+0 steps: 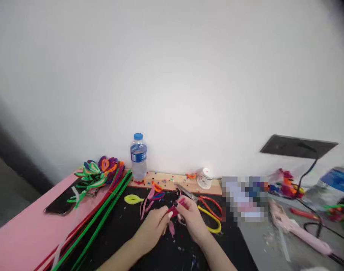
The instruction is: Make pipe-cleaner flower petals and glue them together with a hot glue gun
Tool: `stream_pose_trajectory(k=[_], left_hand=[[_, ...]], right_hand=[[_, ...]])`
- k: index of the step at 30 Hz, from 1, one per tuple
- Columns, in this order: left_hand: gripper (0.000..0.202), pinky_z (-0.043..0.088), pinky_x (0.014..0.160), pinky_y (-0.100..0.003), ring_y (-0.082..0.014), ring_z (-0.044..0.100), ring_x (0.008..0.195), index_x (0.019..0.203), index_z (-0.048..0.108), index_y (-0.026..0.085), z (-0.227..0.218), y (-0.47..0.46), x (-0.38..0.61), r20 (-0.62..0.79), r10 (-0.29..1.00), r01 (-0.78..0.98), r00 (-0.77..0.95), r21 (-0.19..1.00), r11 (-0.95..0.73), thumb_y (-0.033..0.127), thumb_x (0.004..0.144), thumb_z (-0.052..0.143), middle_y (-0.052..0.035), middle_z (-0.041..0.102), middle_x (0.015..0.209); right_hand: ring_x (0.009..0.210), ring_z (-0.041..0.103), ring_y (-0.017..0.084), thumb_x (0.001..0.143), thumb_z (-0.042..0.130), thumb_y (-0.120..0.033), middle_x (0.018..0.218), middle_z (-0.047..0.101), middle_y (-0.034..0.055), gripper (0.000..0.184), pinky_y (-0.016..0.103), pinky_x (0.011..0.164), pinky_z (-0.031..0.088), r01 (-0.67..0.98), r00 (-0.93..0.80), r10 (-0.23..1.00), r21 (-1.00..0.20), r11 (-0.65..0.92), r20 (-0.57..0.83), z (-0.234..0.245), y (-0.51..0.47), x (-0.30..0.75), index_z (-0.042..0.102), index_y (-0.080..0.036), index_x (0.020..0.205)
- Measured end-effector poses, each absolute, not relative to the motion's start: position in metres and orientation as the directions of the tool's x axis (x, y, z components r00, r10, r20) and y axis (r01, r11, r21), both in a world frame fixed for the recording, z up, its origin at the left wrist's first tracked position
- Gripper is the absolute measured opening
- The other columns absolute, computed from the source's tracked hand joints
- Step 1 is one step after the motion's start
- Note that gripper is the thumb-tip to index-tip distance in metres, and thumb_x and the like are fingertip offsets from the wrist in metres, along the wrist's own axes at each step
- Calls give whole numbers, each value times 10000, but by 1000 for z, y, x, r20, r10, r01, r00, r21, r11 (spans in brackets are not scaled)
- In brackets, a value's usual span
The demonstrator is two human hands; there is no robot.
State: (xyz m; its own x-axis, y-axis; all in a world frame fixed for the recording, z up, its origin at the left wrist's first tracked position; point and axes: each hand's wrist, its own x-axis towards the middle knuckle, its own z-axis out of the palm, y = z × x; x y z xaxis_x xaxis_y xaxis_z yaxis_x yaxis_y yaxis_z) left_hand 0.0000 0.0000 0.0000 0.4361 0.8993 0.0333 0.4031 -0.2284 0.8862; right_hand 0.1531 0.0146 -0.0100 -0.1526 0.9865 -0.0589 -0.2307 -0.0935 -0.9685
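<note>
My left hand (pixel 153 226) and my right hand (pixel 192 218) meet over a black mat (pixel 124 226), both pinched on a small dark-pink pipe-cleaner piece (pixel 174 210) held between them. Pink loops (pixel 172 227) hang just below my fingers. A yellow loop (pixel 132 199) and several pink and purple petal loops (pixel 152 197) lie on the mat to the left. Scissors with red handles (pixel 208 205) and a yellow-handled pair (pixel 213 222) lie right beside my right hand.
A water bottle (pixel 138 156) stands by the wall. Long green and red pipe cleaners (pixel 101 214) lie diagonally beside a bundle of coloured loops (pixel 100 171) and a phone (pixel 61 201) on a pink board (pixel 22 233). A white jar (pixel 204 178), a pink glue gun (pixel 299 231) and cables sit to the right.
</note>
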Motion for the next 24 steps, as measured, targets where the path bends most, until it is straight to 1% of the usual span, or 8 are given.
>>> stream_pose_trajectory(k=[4, 7, 12, 15, 17, 19, 22, 24], left_hand=[[351, 332, 555, -214, -115, 463, 501, 584, 416, 194, 5, 0, -4, 104, 907, 401, 408, 872, -281, 294, 910, 335, 57, 442, 486], [382, 338, 580, -212, -115, 486, 532, 548, 454, 178, 7, 1, -4, 159, 905, 407, 394, 853, -327, 264, 904, 346, 35, 496, 518], [389, 332, 541, -198, -92, 450, 474, 539, 499, 166, 6, 0, -4, 193, 903, 418, 383, 836, -356, 217, 895, 351, 36, 503, 522], [396, 335, 506, -191, -81, 428, 426, 551, 515, 165, 4, 0, -5, 191, 905, 412, 381, 841, -351, 236, 902, 347, 44, 485, 500], [398, 352, 499, -189, -83, 444, 418, 566, 529, 165, 3, 0, -5, 190, 908, 395, 375, 853, -341, 254, 907, 345, 45, 486, 486], [364, 386, 517, -189, -95, 496, 451, 622, 567, 164, 3, 1, -5, 187, 915, 370, 358, 871, -323, 265, 906, 363, 36, 526, 506], [206, 449, 541, -193, -120, 583, 547, 884, 624, 168, 2, 3, -6, 191, 935, 307, 300, 908, -284, 247, 876, 435, 11, 634, 639], [216, 495, 605, -209, -134, 629, 629, 1017, 619, 186, 1, 4, -7, 228, 935, 278, 272, 911, -303, 215, 844, 493, -10, 692, 774]], right_hand=[[380, 300, 47, 744, 666, -426, 449, 428, -85, 321, 180, 393, 195, -284, -180, 982, -952, -110, -60, -10, 12, 152, 480, -177, 660], [400, 283, 46, 742, 675, -398, 467, 421, -88, 310, 181, 409, 197, -362, -188, 981, -925, -116, -50, -10, 11, 151, 472, -179, 659], [409, 259, 45, 757, 672, -349, 468, 404, -90, 292, 187, 414, 176, -450, -207, 978, -886, -113, -19, -8, 12, 148, 464, -178, 644], [409, 263, 46, 761, 669, -341, 468, 406, -87, 284, 189, 414, 178, -480, -196, 980, -871, -101, -5, -9, 13, 147, 470, -175, 644], [407, 260, 43, 759, 674, -326, 469, 410, -86, 274, 188, 409, 171, -488, -199, 980, -866, -105, -7, -9, 14, 148, 476, -173, 647], [405, 248, 39, 755, 681, -313, 471, 402, -89, 266, 185, 403, 158, -495, -205, 979, -861, -117, -16, -9, 15, 149, 482, -171, 651], [400, 223, 32, 760, 679, -312, 470, 371, -99, 259, 181, 398, 148, -506, -204, 979, -853, -126, -23, -10, 15, 149, 488, -169, 659], [400, 223, 31, 769, 672, -311, 473, 373, -98, 248, 180, 397, 154, -502, -200, 980, -856, -122, -22, -11, 16, 149, 498, -167, 668]])
